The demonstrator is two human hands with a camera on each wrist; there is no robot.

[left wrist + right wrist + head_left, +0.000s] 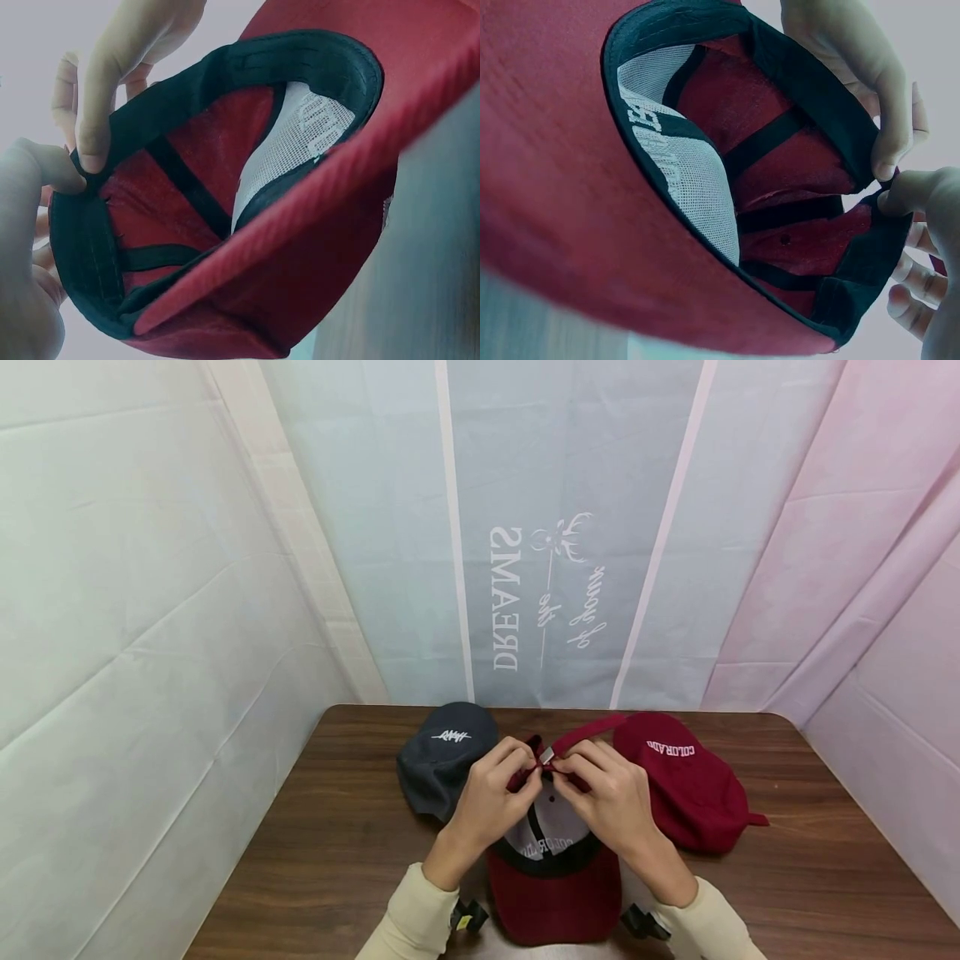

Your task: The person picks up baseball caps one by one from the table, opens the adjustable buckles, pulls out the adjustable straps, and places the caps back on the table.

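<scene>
A dark red baseball cap [555,902] is held up between both hands, its brim towards me and its inside showing. Black sweatband [90,247] and white mesh [697,180] line the inside. At the back opening, my left hand [491,793] pinches the cap's edge between thumb and fingers. Close beside it, my right hand [618,793] pinches the other side of the opening. A red strap [588,732] with a metal buckle [547,756] sticks out past the fingertips. The fingers partly hide where the strap passes through.
On the wooden table [315,835], a dark grey-blue cap [450,747] lies behind my left hand. A brighter red cap [690,785] lettered COLORADO lies right of my right hand. Printed cloth [555,460] hangs behind the table, with pale cloth walls [135,610] at the sides.
</scene>
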